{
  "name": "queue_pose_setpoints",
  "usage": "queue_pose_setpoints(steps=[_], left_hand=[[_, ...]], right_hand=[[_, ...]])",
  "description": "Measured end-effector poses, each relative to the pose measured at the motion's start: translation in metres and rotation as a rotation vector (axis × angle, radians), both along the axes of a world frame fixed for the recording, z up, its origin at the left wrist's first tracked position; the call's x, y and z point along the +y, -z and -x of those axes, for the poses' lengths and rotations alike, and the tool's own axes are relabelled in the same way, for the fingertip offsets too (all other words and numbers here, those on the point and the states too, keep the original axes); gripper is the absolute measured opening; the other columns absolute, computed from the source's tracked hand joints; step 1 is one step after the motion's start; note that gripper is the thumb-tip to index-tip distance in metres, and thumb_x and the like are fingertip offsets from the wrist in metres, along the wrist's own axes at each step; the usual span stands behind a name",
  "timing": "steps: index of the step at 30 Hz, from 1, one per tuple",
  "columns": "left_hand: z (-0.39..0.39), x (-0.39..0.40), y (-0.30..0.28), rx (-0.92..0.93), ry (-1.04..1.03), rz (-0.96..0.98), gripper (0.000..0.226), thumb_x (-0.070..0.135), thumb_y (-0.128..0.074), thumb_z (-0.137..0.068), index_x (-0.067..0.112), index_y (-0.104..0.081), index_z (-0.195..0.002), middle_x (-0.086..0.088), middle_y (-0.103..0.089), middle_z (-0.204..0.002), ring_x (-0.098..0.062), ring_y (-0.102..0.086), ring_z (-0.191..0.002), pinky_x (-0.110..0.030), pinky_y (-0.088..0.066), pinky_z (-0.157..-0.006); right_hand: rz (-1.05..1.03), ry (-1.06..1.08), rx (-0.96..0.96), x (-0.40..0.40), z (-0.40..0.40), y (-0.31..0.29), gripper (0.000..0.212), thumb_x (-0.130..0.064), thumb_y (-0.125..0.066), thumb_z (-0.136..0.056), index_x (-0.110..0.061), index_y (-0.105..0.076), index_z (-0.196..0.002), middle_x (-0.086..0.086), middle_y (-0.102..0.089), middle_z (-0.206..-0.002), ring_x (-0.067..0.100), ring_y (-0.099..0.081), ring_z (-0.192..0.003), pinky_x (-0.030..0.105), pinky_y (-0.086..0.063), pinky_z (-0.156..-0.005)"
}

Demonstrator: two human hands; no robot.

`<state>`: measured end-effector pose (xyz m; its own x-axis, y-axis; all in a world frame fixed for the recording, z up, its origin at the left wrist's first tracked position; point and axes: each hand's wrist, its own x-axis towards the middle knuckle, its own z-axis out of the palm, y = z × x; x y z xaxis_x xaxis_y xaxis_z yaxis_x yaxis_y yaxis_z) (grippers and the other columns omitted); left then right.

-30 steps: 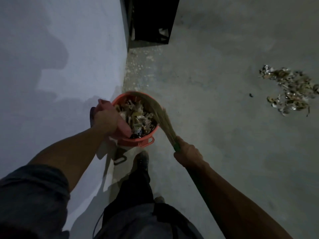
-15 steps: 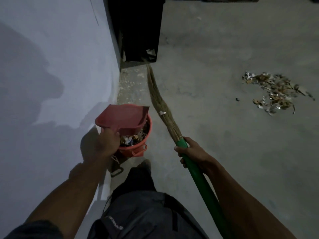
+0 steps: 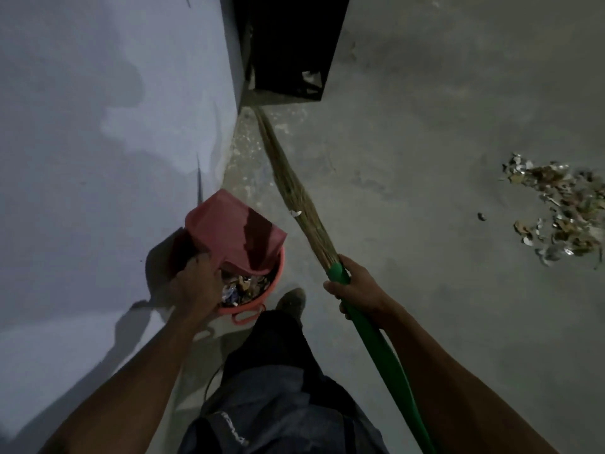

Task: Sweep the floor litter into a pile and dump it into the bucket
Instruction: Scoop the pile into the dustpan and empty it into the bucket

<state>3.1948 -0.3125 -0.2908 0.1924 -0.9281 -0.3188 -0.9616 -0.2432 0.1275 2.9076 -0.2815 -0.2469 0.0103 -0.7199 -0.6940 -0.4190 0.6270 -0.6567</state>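
An orange bucket [image 3: 277,276] stands on the floor against the wall, partly filled with litter. My left hand [image 3: 196,285] grips the handle of a red dustpan [image 3: 229,229], which is tilted above the bucket's rim. My right hand [image 3: 355,285] is closed around the green handle of a grass broom [image 3: 296,198]; its bristles point away from me along the floor toward a black cabinet. A pile of litter [image 3: 563,211] lies on the concrete floor at the far right, apart from the broom.
A pale wall [image 3: 108,142] runs along the left. The black cabinet [image 3: 288,44] stands against it ahead. My foot [image 3: 291,301] is beside the bucket. One small scrap [image 3: 481,216] lies left of the pile. Bare concrete [image 3: 409,158] spreads to the right.
The broom has come out of the bucket and now stretches forward along the floor. The dustpan has been lifted and tilted above the bucket's rim. The view shifted slightly.
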Motion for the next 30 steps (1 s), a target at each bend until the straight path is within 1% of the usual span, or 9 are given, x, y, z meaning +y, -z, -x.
queue_pose_setpoints(steps=[5, 8, 10, 15, 19, 21, 26, 28, 30], left_hand=[[-0.003, -0.014, -0.011, -0.071, 0.018, 0.058, 0.013, 0.016, -0.06, -0.093, 0.003, -0.058, -0.093, -0.017, -0.061, -0.087, -0.038, -0.064, -0.076, -0.037, -0.041, -0.059], [-0.001, -0.001, -0.02, -0.092, -0.01, 0.056, 0.011, 0.015, -0.058, -0.093, 0.004, -0.058, -0.092, -0.015, -0.061, -0.085, -0.038, -0.063, -0.075, -0.041, -0.045, -0.061], [0.001, 0.014, -0.025, -0.092, -0.002, 0.104, 0.011, 0.012, -0.061, -0.091, 0.002, -0.059, -0.088, -0.017, -0.062, -0.079, -0.038, -0.063, -0.069, -0.038, -0.042, -0.057], [0.011, 0.065, -0.042, -0.144, 0.071, 0.243, 0.026, -0.002, -0.083, -0.069, -0.001, -0.057, -0.063, -0.017, -0.054, -0.053, -0.033, -0.055, -0.04, -0.026, -0.03, -0.047], [0.019, 0.101, -0.057, -0.229, 0.086, 0.243, 0.02, 0.006, -0.082, -0.073, -0.001, -0.063, -0.073, -0.016, -0.055, -0.057, -0.033, -0.056, -0.042, -0.027, -0.031, -0.049], [0.024, 0.118, -0.065, -0.237, 0.097, 0.271, 0.021, 0.007, -0.083, -0.072, 0.001, -0.063, -0.071, -0.014, -0.053, -0.055, -0.029, -0.053, -0.039, -0.024, -0.03, -0.048], [0.027, 0.142, -0.086, -0.224, 0.124, 0.309, 0.021, 0.007, -0.084, -0.072, 0.002, -0.063, -0.071, -0.01, -0.049, -0.051, -0.016, -0.032, -0.038, -0.014, -0.019, -0.048], [0.025, 0.146, -0.094, -0.253, 0.145, 0.318, 0.018, 0.008, -0.083, -0.073, 0.001, -0.067, -0.076, -0.01, -0.049, -0.053, -0.018, -0.036, -0.037, -0.013, -0.009, -0.052], [0.021, 0.148, -0.1, -0.263, 0.169, 0.325, 0.017, 0.007, -0.082, -0.073, 0.0, -0.067, -0.079, -0.011, -0.05, -0.054, -0.017, -0.036, -0.038, -0.014, -0.01, -0.051]], right_hand=[[-0.08, -0.169, 0.022, -0.05, -0.002, 0.008, 0.056, -0.014, -0.062, -0.093, -0.018, -0.037, -0.143, 0.017, -0.054, -0.102, 0.028, -0.059, -0.067, 0.036, -0.055, -0.055], [-0.101, -0.235, 0.032, -0.06, -0.003, 0.013, 0.05, -0.013, -0.062, -0.093, -0.012, -0.04, -0.138, 0.019, -0.053, -0.099, 0.03, -0.058, -0.066, 0.047, -0.057, -0.067], [-0.107, -0.27, 0.033, -0.061, -0.004, 0.016, 0.048, -0.011, -0.062, -0.092, -0.01, -0.041, -0.135, 0.019, -0.053, -0.098, 0.03, -0.057, -0.067, 0.051, -0.057, -0.07], [-0.144, -0.317, 0.02, -0.045, 0.003, 0.026, 0.044, -0.009, -0.062, -0.092, -0.009, -0.042, -0.131, 0.02, -0.052, -0.099, 0.028, -0.055, -0.064, 0.04, -0.054, -0.059], [-0.14, -0.331, 0.047, -0.027, 0.007, 0.024, 0.039, -0.009, -0.061, -0.091, -0.012, -0.045, -0.127, 0.019, -0.052, -0.092, 0.026, -0.055, -0.059, 0.035, -0.052, -0.052], [-0.131, -0.347, 0.065, -0.021, 0.007, 0.019, 0.037, -0.009, -0.06, -0.092, -0.012, -0.046, -0.125, 0.019, -0.053, -0.093, 0.026, -0.055, -0.059, 0.035, -0.053, -0.051], [-0.095, -0.379, 0.12, -0.022, -0.002, 0.006, 0.035, -0.008, -0.061, -0.092, -0.009, -0.047, -0.125, 0.018, -0.054, -0.094, 0.026, -0.058, -0.063, 0.041, -0.057, -0.06], [-0.084, -0.395, 0.149, -0.025, -0.009, 0.002, 0.036, -0.009, -0.061, -0.092, -0.01, -0.047, -0.125, 0.017, -0.055, -0.097, 0.026, -0.059, -0.066, 0.044, -0.058, -0.065], [-0.068, -0.419, 0.182, -0.027, -0.018, 0.0, 0.035, -0.01, -0.06, -0.092, -0.01, -0.046, -0.124, 0.016, -0.055, -0.096, 0.026, -0.06, -0.066, 0.044, -0.059, -0.066]])
